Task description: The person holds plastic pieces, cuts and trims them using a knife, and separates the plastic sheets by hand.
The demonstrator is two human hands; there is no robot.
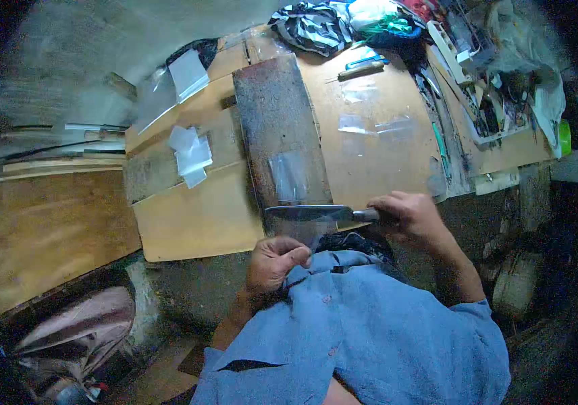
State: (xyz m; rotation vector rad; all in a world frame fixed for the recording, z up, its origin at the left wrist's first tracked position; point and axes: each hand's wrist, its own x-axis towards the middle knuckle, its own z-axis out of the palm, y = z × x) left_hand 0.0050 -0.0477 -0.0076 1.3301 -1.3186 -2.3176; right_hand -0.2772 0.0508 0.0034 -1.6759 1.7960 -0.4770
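My right hand point(407, 214) is wrapped round the dark handle of a knife point(312, 212), whose broad blade points left across the near end of a dark, worn board point(277, 108). Pinched between thumb and fingers of my left hand point(279, 262) is the near end of a clear plastic sheet point(312, 229), which reaches up under the blade. Another clear plastic piece point(290, 175) lies on the board just beyond the knife. Whether the blade touches the sheet, I cannot tell.
White sheets point(191, 155) lie on the table point(188, 223) left of the board. Right of it are clear scraps point(353, 123), a wooden-handled tool point(360, 71) and a blue cutter point(367, 61). A tool tray point(502, 128) stands far right, and bags point(312, 27) lie at the back.
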